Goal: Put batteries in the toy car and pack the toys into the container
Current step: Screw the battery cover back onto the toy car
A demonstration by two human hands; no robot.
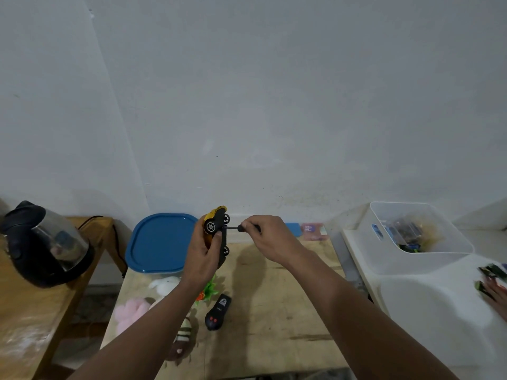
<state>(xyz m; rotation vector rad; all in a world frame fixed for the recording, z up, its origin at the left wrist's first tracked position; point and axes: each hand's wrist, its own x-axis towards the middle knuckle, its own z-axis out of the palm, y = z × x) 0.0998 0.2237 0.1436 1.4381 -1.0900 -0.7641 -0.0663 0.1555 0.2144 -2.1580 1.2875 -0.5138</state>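
Car [216,229] of yellow plastic is what we hold up above the wooden table [274,297], turned on its side so that the flat black underside faces to the right. Its long axis runs nearly up and down, and the four small wheels with silver hubs stick out sideways. Our left hand [204,259] wraps the body from the left, fingers closed tight on it, with the thumb pressed on the black bottom between the wheels. Our right hand [264,238] has its fingers pinched together around the dark handle of a small screwdriver [237,228]; the thin metal shaft lies level and its tip touches the underside of the car, just above the left thumb.

Below on the table lies a black remote control [218,312], long and rounded, with red buttons. Left of it we see soft plush toys [164,287], white and pink, and a green spiky one. Behind the car, a clear container with a smooth blue lid [160,242] stands at the far edge. At the right, a translucent white bin [428,253] holds some items that we cannot tell apart.
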